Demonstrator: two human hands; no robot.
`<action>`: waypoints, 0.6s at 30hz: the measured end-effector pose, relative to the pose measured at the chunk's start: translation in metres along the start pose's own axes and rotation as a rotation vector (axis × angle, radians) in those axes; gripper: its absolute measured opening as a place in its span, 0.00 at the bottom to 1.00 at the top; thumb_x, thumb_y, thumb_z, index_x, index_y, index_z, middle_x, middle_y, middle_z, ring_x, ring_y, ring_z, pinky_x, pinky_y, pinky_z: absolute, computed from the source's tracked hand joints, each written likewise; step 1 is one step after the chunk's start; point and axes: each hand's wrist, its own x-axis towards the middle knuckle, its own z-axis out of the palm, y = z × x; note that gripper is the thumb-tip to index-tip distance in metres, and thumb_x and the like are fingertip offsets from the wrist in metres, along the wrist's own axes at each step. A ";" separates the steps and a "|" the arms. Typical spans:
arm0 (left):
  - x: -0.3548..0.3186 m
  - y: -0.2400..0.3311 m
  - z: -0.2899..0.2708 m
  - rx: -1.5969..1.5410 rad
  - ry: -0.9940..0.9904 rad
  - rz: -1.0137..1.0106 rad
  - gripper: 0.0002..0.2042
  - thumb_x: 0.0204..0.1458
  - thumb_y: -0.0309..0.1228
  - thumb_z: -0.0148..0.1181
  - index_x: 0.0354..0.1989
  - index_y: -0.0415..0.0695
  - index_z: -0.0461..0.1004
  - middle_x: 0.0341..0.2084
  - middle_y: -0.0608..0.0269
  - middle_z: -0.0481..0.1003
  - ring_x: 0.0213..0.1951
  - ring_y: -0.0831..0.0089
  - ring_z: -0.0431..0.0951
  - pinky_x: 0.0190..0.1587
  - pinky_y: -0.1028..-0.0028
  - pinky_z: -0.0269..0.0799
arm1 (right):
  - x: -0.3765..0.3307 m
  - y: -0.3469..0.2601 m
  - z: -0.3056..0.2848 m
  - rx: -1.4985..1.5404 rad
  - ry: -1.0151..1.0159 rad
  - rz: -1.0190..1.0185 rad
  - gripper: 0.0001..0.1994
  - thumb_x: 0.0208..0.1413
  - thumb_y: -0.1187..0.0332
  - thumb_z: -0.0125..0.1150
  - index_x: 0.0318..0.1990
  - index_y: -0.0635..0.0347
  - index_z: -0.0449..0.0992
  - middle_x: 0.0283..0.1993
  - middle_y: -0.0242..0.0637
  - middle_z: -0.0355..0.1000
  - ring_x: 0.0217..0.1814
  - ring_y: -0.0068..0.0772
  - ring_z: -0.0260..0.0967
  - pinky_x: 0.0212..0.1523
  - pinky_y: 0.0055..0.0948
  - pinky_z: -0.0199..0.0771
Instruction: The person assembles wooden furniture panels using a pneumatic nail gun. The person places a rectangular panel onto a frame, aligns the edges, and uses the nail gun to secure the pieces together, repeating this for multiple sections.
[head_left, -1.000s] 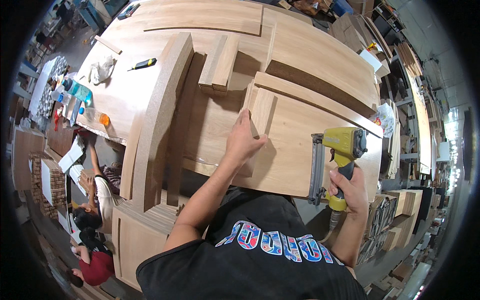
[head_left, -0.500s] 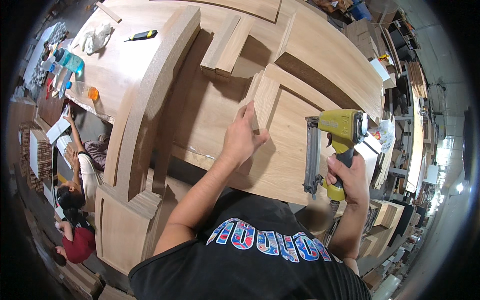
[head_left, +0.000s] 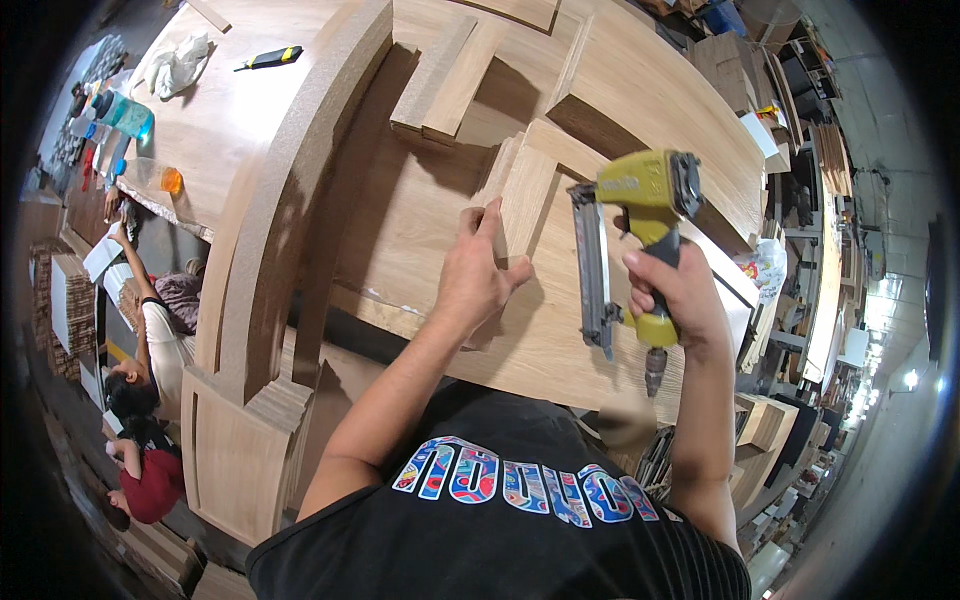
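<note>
My right hand (head_left: 680, 285) is wrapped around the grip of an olive-green air nailer (head_left: 640, 185), holding it raised with its long dark magazine on the left side. My left hand (head_left: 472, 275) grips the left edge of a stack of framed wooden panels (head_left: 530, 195), thumb on top and fingers along the side; some fingertips are hidden. The nailer hangs over the flat middle of the top panel, apart from the wood as far as I can see.
Pairs of wood strips (head_left: 450, 80) lie beyond the stack, and a thick stack of panels (head_left: 660, 120) stands at the far right. Tall curved-looking boards (head_left: 300, 190) rise on the left. A utility knife (head_left: 270, 58) and bottles (head_left: 125, 115) lie further left. Two people work at the lower left.
My right hand has lifted the nailer up and to the left, over the panel. My left hand keeps its hold on the panel edge.
</note>
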 end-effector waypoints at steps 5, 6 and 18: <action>0.002 -0.004 0.004 0.046 0.040 0.032 0.49 0.52 0.33 0.79 0.83 0.39 0.60 0.68 0.36 0.68 0.65 0.40 0.79 0.68 0.54 0.81 | 0.045 -0.013 0.009 0.022 -0.040 0.035 0.11 0.69 0.67 0.73 0.47 0.65 0.81 0.25 0.26 0.72 0.23 0.17 0.69 0.27 0.25 0.73; 0.002 -0.007 0.006 0.046 0.046 0.039 0.48 0.52 0.33 0.78 0.82 0.38 0.61 0.67 0.35 0.68 0.65 0.40 0.79 0.67 0.54 0.81 | 0.050 -0.016 0.012 0.035 -0.057 0.034 0.13 0.69 0.67 0.74 0.52 0.66 0.82 0.26 0.25 0.71 0.23 0.17 0.68 0.27 0.25 0.73; 0.000 -0.015 0.008 0.003 0.079 0.137 0.48 0.53 0.33 0.78 0.83 0.37 0.60 0.66 0.36 0.67 0.64 0.41 0.78 0.67 0.54 0.81 | 0.065 -0.017 0.022 -0.033 -0.103 0.065 0.18 0.68 0.70 0.72 0.60 0.69 0.80 0.30 0.27 0.76 0.24 0.16 0.70 0.28 0.24 0.74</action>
